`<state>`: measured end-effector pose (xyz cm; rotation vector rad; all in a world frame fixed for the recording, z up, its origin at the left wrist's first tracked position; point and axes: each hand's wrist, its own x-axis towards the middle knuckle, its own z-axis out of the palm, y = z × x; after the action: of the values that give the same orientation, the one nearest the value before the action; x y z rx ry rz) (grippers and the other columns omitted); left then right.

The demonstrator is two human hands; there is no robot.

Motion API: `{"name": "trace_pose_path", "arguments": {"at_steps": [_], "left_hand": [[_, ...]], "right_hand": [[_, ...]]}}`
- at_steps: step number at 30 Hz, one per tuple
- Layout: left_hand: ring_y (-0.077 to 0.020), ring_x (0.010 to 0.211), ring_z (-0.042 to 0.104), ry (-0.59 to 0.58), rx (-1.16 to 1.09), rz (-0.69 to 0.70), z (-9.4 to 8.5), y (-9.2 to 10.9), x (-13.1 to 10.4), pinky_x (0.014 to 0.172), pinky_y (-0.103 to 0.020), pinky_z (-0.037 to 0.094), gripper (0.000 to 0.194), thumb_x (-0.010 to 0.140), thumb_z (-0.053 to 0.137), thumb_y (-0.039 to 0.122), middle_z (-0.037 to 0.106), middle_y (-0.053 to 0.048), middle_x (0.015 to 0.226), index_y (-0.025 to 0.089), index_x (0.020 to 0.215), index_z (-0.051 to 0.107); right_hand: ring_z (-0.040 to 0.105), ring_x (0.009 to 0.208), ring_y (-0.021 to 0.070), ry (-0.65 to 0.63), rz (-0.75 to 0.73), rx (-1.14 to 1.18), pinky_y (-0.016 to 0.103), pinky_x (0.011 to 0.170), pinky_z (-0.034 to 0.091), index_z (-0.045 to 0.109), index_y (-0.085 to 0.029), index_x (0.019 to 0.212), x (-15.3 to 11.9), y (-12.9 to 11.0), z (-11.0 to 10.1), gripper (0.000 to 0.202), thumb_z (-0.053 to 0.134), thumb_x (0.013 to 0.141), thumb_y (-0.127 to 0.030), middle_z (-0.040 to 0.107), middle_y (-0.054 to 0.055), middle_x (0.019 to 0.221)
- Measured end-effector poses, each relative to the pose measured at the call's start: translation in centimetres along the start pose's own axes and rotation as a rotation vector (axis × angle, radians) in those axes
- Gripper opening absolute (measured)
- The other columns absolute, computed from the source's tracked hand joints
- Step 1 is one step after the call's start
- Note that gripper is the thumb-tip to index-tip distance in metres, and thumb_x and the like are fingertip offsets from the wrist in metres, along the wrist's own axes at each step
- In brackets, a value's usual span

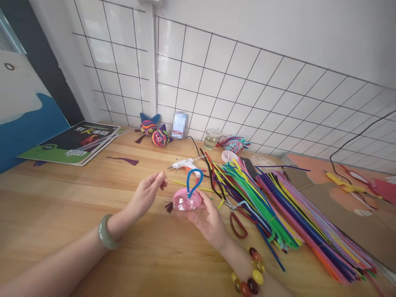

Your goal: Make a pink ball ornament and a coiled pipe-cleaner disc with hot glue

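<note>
My right hand (pixel 210 220) grips a clear plastic ball (pixel 186 203) with pink pipe cleaner coiled over its upper part. A blue pipe cleaner loop (pixel 187 183) stands up from the top of the ball, and a dark tassel (pixel 168 207) shows at its left side. Just left of the ball, my left hand (pixel 150 189) is raised with thumb and fingers pressed together. Whether anything is pinched there I cannot tell. Behind the ball lies a white glue gun (pixel 185 163), and yellow pipe cleaners (pixel 210 189) lie close by on the wooden table (pixel 148 255).
Bundled pipe cleaners (pixel 266 206) cover the right side, beside red-handled scissors (pixel 239 236). At the wall stand striped ornaments (pixel 148 125), a phone (pixel 179 125) and a jar (pixel 211 140). A purple tassel (pixel 128 161) and books (pixel 58 146) lie left. A yellow glue gun (pixel 343 183) lies far right.
</note>
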<state>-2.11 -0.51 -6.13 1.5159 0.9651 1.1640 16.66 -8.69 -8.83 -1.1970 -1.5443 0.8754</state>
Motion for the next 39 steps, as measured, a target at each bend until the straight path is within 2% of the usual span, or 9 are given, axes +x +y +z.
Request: {"name": "trace_pose_path", "arguments": {"at_steps": [2,3,7,10,16,21,30,39], "left_hand": [[-0.0151,0.071,0.052,0.041,-0.017,-0.035,-0.2,0.1,0.0,0.068,-0.027,0.042,0.033,0.084,0.040,0.042,0.057,-0.004,0.074,0.016,0.072,0.057],[-0.0171,0.079,0.054,0.003,-0.032,-0.054,-0.1,0.2,-0.2,0.073,-0.028,0.043,0.032,0.084,0.041,0.042,0.059,-0.006,0.084,0.016,0.081,0.059],[-0.0234,0.103,0.053,-0.373,-0.154,-0.195,1.0,0.8,-1.3,0.084,-0.034,0.044,0.040,0.078,0.055,0.039,0.056,-0.009,0.114,0.020,0.113,0.051],[-0.0239,0.109,0.050,-0.491,-0.273,-0.221,1.8,1.0,-2.0,0.090,-0.035,0.041,0.048,0.074,0.061,0.033,0.054,-0.009,0.120,0.021,0.118,0.047],[-0.0225,0.100,0.056,-0.487,-0.286,-0.214,2.1,1.2,-2.2,0.085,-0.032,0.043,0.035,0.074,0.061,0.031,0.062,-0.006,0.106,0.019,0.107,0.056],[-0.0224,0.104,0.055,-0.504,-0.325,-0.250,2.1,1.0,-2.2,0.088,-0.033,0.042,0.038,0.075,0.061,0.032,0.062,-0.007,0.109,0.020,0.110,0.055],[-0.0225,0.095,0.059,-0.465,-0.363,-0.314,2.1,0.3,-2.2,0.084,-0.032,0.044,0.044,0.069,0.067,0.028,0.064,-0.008,0.104,0.020,0.110,0.055],[-0.0200,0.093,0.058,-0.484,-0.412,-0.305,2.1,0.2,-2.1,0.083,-0.031,0.043,0.045,0.069,0.067,0.024,0.063,-0.007,0.104,0.019,0.111,0.052]], "right_hand": [[0.050,0.111,0.0229,-0.007,-0.004,0.061,0.037,0.093,0.041,0.036,-0.020,0.126,0.0,-0.1,0.0,0.058,0.061,0.076,-0.037,0.049,0.010,0.125],[0.050,0.111,0.0228,-0.005,-0.009,0.072,0.037,0.093,0.041,0.036,-0.020,0.125,0.1,-0.2,0.1,0.058,0.061,0.076,-0.037,0.049,0.009,0.125],[0.049,0.111,0.0241,-0.021,-0.033,0.043,0.039,0.093,0.041,0.037,-0.022,0.125,0.2,-0.5,0.1,0.058,0.061,0.075,-0.038,0.050,0.009,0.124],[0.050,0.109,0.0252,-0.034,-0.055,-0.048,0.041,0.092,0.042,0.037,-0.022,0.126,0.1,-0.5,0.0,0.061,0.063,0.073,-0.038,0.051,0.010,0.123],[0.046,0.113,0.0258,-0.047,-0.147,-0.204,0.040,0.094,0.040,0.038,-0.023,0.125,-0.1,-0.4,-0.1,0.065,0.067,0.069,-0.038,0.048,0.010,0.124],[0.043,0.117,0.0255,-0.058,-0.195,-0.258,0.041,0.097,0.036,0.036,-0.025,0.127,-0.1,-0.4,-0.1,0.066,0.067,0.070,-0.038,0.046,0.009,0.127],[0.044,0.115,0.0261,-0.074,-0.159,-0.263,0.042,0.095,0.038,0.037,-0.024,0.126,-0.1,-0.6,0.0,0.067,0.068,0.068,-0.039,0.047,0.010,0.125],[0.041,0.118,0.0257,-0.057,-0.197,-0.238,0.042,0.098,0.035,0.037,-0.025,0.126,0.0,-0.5,-0.1,0.070,0.070,0.066,-0.040,0.045,0.009,0.127]]}}
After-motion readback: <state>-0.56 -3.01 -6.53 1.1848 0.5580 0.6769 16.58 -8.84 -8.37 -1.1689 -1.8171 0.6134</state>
